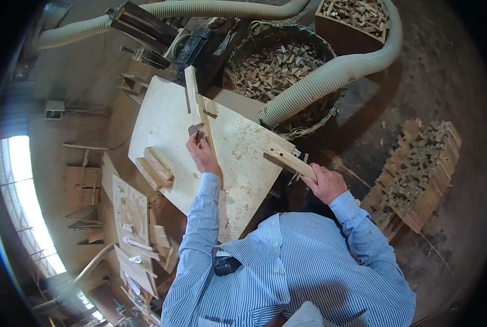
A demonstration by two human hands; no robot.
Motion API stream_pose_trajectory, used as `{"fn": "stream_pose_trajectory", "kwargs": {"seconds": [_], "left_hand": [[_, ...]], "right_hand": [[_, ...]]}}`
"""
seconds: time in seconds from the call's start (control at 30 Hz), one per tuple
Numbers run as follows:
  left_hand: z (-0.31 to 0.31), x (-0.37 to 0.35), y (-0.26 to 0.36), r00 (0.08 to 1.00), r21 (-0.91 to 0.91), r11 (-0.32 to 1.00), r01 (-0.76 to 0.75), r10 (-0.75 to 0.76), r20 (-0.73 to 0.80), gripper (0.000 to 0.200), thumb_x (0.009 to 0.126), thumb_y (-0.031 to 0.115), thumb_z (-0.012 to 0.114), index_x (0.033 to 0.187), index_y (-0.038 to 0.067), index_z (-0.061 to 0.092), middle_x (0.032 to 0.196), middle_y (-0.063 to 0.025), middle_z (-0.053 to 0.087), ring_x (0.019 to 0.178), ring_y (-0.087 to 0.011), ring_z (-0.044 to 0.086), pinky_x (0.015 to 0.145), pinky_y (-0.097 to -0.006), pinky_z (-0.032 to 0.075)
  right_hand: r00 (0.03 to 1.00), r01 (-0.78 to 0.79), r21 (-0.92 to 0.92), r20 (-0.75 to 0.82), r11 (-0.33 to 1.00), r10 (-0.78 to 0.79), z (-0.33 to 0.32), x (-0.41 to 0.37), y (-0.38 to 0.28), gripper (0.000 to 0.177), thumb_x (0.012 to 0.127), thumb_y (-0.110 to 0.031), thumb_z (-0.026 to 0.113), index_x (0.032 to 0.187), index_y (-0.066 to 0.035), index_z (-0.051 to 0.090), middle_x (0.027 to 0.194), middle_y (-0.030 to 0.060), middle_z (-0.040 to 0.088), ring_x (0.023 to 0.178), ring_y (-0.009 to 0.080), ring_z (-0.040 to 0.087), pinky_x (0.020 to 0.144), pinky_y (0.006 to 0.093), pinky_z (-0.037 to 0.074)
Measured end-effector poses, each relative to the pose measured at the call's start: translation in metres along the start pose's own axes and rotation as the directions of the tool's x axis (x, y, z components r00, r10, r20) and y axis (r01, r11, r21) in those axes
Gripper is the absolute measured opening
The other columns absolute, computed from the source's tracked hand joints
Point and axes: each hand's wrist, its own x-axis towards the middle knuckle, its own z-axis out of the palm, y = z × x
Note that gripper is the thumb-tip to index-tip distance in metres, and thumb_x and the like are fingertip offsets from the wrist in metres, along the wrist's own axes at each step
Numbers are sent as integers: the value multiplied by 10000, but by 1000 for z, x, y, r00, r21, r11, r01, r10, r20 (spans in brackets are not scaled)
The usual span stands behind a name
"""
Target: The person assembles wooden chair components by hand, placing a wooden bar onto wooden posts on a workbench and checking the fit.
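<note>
My right hand [329,185] is wrapped around one end of a pale wooden piece [290,160] with dark holes near its far end. It holds the piece over the right edge of the pale work board [243,143]. My left hand [203,156] is closed at the fingertips on a small brown block [194,130]. That block sits at the near end of a long wooden strip [191,87], which runs along the board toward the machine. How firmly the fingers grip the block is partly hidden.
A few wooden pieces [155,168] lie on the board's left. Beyond it are a dark machine [193,49], a basket of offcuts [279,71] and a ribbed hose [331,76]. Stacked wooden pieces [415,174] stand on the right; a side table [130,207] is on the left.
</note>
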Motion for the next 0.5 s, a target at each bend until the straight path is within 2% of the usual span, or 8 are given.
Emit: {"fn": "stream_pose_trajectory", "kwargs": {"seconds": [0.03,0.23,0.33,0.5], "left_hand": [[3,-2,1,999,14,999,45,-45,-22,328,1068,117,555,1372,-4,566,1297,-216,570,1228,-360,583,1045,-436,495],[16,-4,14,993,56,993,104,-101,-59,352,1074,124,525,1403,0,536,1311,-220,585,1209,-379,583,1061,-462,474],[22,-1,12,996,164,984,69,-59,-67,371,1067,134,536,1414,4,529,1316,-217,590,1193,-371,587,1050,-464,479],[23,1,15,996,212,974,78,-67,-57,386,1056,148,556,1415,8,530,1310,-218,593,1178,-364,589,1044,-463,481]], "right_hand": [[1000,-3,25,1,1000,3,0,0,2,489,1002,-475,668,1266,-65,619,988,197,746,835,401,733,770,499,596],[998,70,10,-8,998,-70,-7,4,14,539,997,-492,678,1275,-33,622,922,181,729,803,378,731,741,501,588],[999,50,66,7,997,-51,-13,5,13,566,988,-488,695,1291,-15,624,914,174,727,813,363,736,762,487,584],[999,18,92,48,996,-23,-17,8,13,553,982,-461,713,1299,-14,634,941,165,724,837,340,732,789,459,565]]}}
